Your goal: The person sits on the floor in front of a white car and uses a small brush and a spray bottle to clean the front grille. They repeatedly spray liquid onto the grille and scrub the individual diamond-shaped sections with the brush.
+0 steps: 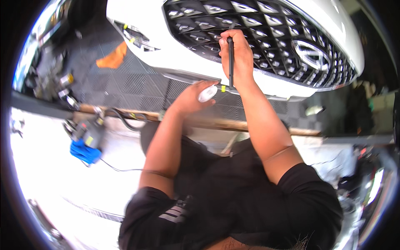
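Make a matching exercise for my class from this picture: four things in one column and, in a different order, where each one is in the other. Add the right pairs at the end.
Column one
1. Slim black tool
2. White round-faced container
3. Orange cloth
4. Silver oval emblem

Column two
A. Lying on the grey floor tiles
B. In the fingers of the right hand
C. Mounted on the dark grille
D. Held in the left hand

Right pairs: 1-B, 2-D, 3-A, 4-C
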Available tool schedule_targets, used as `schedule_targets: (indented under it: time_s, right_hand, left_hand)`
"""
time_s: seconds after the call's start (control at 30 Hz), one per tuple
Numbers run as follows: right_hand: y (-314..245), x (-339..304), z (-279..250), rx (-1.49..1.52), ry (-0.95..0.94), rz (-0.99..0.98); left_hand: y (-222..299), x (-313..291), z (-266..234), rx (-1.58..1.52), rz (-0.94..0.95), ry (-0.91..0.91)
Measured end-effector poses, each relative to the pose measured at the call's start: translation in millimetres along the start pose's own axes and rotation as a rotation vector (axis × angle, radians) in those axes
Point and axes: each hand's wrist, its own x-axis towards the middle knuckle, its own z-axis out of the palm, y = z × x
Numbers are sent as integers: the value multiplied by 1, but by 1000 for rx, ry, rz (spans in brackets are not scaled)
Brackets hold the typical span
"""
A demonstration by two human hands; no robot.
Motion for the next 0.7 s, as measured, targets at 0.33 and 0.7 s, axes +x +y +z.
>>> schedule_targets:
  time_s: [0.33, 0.7]
  right_hand:
    - [7, 0, -5, 380, 252, 0]
    - [6, -8, -9, 385, 146, -93]
  left_hand:
    - [35, -42, 30, 126, -86, -7]
    - [-5, -39, 73, -32, -315, 9]
